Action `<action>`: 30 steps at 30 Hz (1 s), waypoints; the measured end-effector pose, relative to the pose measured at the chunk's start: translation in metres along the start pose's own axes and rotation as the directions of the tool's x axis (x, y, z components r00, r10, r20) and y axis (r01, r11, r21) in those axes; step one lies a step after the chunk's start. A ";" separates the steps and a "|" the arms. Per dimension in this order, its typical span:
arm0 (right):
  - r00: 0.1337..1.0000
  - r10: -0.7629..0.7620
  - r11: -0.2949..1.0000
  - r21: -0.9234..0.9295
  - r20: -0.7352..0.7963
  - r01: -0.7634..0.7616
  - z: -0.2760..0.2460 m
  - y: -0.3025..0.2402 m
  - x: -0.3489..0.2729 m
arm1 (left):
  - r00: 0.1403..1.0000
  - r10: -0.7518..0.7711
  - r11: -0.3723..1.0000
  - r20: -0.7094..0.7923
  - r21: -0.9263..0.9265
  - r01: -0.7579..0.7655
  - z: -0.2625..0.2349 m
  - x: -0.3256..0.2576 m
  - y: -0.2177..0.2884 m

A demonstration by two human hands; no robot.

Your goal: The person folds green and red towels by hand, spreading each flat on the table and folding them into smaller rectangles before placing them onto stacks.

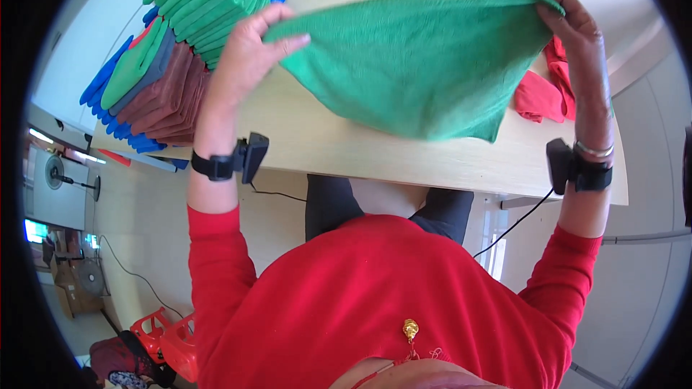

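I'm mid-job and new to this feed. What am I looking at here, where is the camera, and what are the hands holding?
There is no machine here: these are a person's two bare hands, seen from a wide fisheye camera worn on the head and looking down, so straight edges bend. The left hand and right hand each grip a top corner of a green cloth, holding it up spread over a pale wooden table. Both wrists wear black strapped devices. On the table to the left sit stacks of folded cloths in green, blue, brown and grey. At the right lies a crumpled red cloth.
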State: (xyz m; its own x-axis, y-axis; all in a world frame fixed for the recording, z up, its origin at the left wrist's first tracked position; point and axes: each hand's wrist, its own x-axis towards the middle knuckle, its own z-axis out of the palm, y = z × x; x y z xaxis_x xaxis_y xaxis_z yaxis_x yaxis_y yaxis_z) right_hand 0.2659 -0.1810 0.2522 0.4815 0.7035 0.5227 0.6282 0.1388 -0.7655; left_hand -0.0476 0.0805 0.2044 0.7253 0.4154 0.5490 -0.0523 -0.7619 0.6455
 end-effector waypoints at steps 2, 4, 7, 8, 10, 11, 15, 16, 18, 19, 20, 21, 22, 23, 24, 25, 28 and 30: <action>0.999 -0.001 0.997 -0.078 0.043 0.004 -0.020 0.008 0.021 | 0.999 0.009 1.000 -0.042 0.000 -0.009 -0.006 0.029 0.010; 0.998 0.012 0.993 -0.115 0.062 -0.005 -0.039 0.046 0.042 | 1.000 0.027 0.998 -0.016 -0.051 -0.027 0.002 0.063 0.015; 0.997 0.021 0.974 -0.227 0.075 -0.004 -0.043 0.080 0.070 | 1.000 0.014 1.000 -0.011 -0.001 -0.014 0.005 0.107 0.003; 0.998 0.031 0.949 -0.315 0.054 -0.013 -0.047 0.084 0.078 | 1.000 -0.010 0.997 -0.018 0.078 0.012 0.009 0.121 -0.006; 0.999 -0.038 0.942 -0.332 0.020 0.042 -0.048 0.080 0.091 | 0.997 0.030 0.990 -0.065 0.137 -0.021 0.005 0.144 -0.016; 0.996 -0.089 0.934 -0.348 -0.011 0.079 -0.046 0.076 0.093 | 0.993 0.060 0.981 -0.097 0.191 -0.040 0.004 0.152 -0.018; 0.963 -0.256 0.879 -0.435 -0.081 0.197 -0.031 0.040 0.073 | 0.987 0.085 0.944 -0.140 0.329 -0.034 -0.015 0.147 -0.037; 0.948 -0.305 0.854 -0.467 -0.094 0.228 -0.023 0.036 0.057 | 0.987 0.073 0.929 -0.141 0.370 -0.016 -0.011 0.138 -0.039; 0.945 -0.323 0.838 -0.480 -0.049 0.261 -0.005 0.042 0.016 | 0.975 0.202 0.953 -0.093 0.248 -0.174 0.010 0.094 -0.045; 0.930 -0.367 0.811 -0.490 -0.001 0.320 0.004 0.045 -0.006 | 0.979 0.191 0.949 -0.065 0.267 -0.167 0.020 0.068 -0.056; 0.938 -0.344 0.829 -0.460 0.033 0.320 0.017 0.053 -0.031 | 0.983 0.179 0.944 -0.038 0.289 -0.161 0.029 0.038 -0.073; 0.945 -0.321 0.846 -0.429 0.066 0.317 0.032 0.067 -0.057 | 0.982 0.190 0.936 -0.006 0.304 -0.179 0.041 0.007 -0.088; 0.953 -0.270 0.855 -0.421 0.138 0.303 0.045 0.084 -0.082 | 0.980 0.198 0.928 0.025 0.317 -0.196 0.052 -0.024 -0.099; 0.954 -0.216 0.859 -0.424 0.206 0.286 0.055 0.097 -0.108 | 0.989 0.135 0.937 0.066 0.315 -0.149 0.064 -0.052 -0.102; 0.954 -0.134 0.876 -0.418 0.268 0.241 0.066 0.108 -0.130 | 0.992 0.068 0.942 0.105 0.321 -0.099 0.071 -0.077 -0.103; 0.943 -0.052 0.889 -0.415 0.330 0.194 0.075 0.114 -0.149 | 0.989 -0.026 0.941 0.146 0.336 -0.025 0.077 -0.100 -0.107; 0.919 0.035 0.901 -0.410 0.392 0.140 0.092 0.112 -0.181 | 0.976 -0.151 0.940 0.156 0.327 0.093 0.077 -0.136 -0.108; 0.909 0.076 0.919 -0.383 0.409 0.095 0.096 0.102 -0.188 | 0.976 -0.195 0.949 0.094 0.271 0.163 0.072 -0.151 -0.104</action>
State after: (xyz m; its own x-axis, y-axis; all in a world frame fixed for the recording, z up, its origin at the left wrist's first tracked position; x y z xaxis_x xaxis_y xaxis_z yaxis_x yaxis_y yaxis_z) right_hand 0.1804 -0.2319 0.0400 0.2358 0.9355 0.2633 0.8570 -0.0724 -0.5102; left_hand -0.1023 0.0613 0.0160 0.7829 0.5070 0.3604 0.2545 -0.7898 0.5581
